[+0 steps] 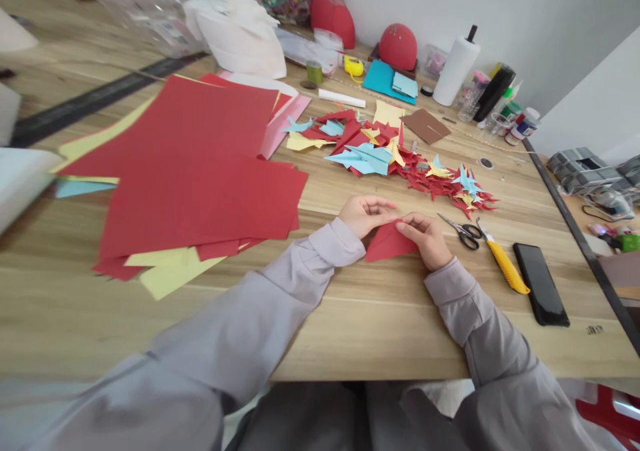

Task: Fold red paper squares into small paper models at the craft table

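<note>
Yellow cutter [507,266] and scissors [462,228] lie right of the folded red paper [389,243].

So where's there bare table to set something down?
Bare tabletop shows between the sleeves, on the near side of the held red paper, and at near left, between left sleeve and stacked sheets. Crowded: past both hands, folded paper pieces; right of the right hand, scissors, utility knife, smartphone.
</note>
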`<state>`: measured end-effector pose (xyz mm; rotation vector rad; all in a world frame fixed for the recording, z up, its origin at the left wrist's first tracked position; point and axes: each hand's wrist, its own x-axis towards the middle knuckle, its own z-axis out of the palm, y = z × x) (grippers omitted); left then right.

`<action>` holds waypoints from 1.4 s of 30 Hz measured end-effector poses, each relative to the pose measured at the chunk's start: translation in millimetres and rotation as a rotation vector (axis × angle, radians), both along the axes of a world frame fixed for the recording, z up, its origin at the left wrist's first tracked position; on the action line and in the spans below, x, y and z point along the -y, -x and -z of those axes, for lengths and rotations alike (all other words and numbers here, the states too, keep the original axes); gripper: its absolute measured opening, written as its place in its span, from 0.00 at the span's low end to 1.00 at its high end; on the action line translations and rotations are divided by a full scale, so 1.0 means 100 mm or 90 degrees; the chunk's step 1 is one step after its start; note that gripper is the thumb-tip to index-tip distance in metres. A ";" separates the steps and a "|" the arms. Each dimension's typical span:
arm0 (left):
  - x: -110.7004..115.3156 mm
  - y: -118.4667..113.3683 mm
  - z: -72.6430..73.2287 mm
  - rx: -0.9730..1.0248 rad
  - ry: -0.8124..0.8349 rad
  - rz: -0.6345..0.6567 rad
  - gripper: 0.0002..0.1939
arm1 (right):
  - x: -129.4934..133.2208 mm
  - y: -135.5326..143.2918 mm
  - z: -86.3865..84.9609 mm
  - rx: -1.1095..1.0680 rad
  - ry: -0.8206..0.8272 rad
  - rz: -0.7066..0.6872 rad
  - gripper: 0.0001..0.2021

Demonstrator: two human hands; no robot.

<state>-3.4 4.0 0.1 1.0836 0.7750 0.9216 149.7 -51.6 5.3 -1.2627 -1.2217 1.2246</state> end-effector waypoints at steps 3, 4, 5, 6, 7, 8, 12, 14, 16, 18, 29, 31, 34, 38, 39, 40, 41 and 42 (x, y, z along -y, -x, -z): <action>0.00 0.01 0.00 -0.019 -0.030 0.002 0.18 | -0.01 0.00 0.00 0.001 -0.001 -0.007 0.15; -0.01 0.01 0.00 -0.023 -0.035 0.001 0.17 | -0.01 0.00 0.00 0.001 -0.002 -0.003 0.16; -0.01 0.00 0.00 -0.027 -0.040 0.000 0.17 | -0.01 0.00 0.00 0.002 -0.002 0.001 0.16; -0.01 0.00 0.01 -0.029 -0.042 0.000 0.17 | -0.02 0.00 0.01 0.002 -0.003 0.005 0.16; -0.01 0.00 0.02 -0.032 -0.044 0.001 0.17 | -0.02 0.00 0.01 0.002 -0.004 0.010 0.16; -0.01 -0.01 0.02 -0.033 -0.046 0.000 0.17 | -0.02 0.00 0.01 0.002 -0.004 0.014 0.16; -0.01 -0.02 0.05 -0.024 -0.038 -0.011 0.18 | -0.02 0.00 0.01 -0.008 -0.004 0.025 0.15; -0.01 -0.02 0.06 -0.025 -0.037 -0.015 0.19 | -0.01 0.00 0.01 -0.013 -0.001 0.026 0.14; 0.00 -0.02 0.05 -0.029 -0.046 -0.014 0.19 | -0.01 0.00 0.01 -0.014 0.003 0.025 0.13; -0.01 -0.02 0.05 -0.025 -0.052 -0.006 0.19 | -0.01 -0.01 0.01 -0.016 0.011 0.020 0.13; -0.02 0.02 0.05 0.022 0.038 0.035 0.23 | -0.01 -0.02 0.02 -0.133 0.085 -0.009 0.13; -0.01 0.02 0.04 0.027 0.042 0.019 0.23 | -0.01 -0.01 0.01 -0.138 0.076 -0.009 0.13; 0.00 0.01 0.04 0.025 0.035 0.001 0.22 | 0.00 0.00 0.00 -0.105 0.044 -0.010 0.13; -0.01 0.00 0.04 0.020 0.011 -0.008 0.23 | -0.01 0.00 0.02 -0.035 0.009 -0.014 0.15; -0.01 0.00 0.04 0.020 0.007 -0.008 0.23 | -0.01 0.00 0.03 -0.027 0.001 -0.007 0.16; -0.01 0.00 0.03 0.019 0.004 -0.007 0.24 | -0.02 0.00 0.04 -0.022 -0.006 0.001 0.16; -0.01 -0.01 0.03 0.017 0.004 -0.004 0.24 | -0.02 0.00 0.04 -0.019 -0.011 0.008 0.17; -0.01 -0.01 0.03 0.015 0.006 -0.001 0.24 | -0.02 -0.01 0.04 -0.016 -0.013 0.011 0.17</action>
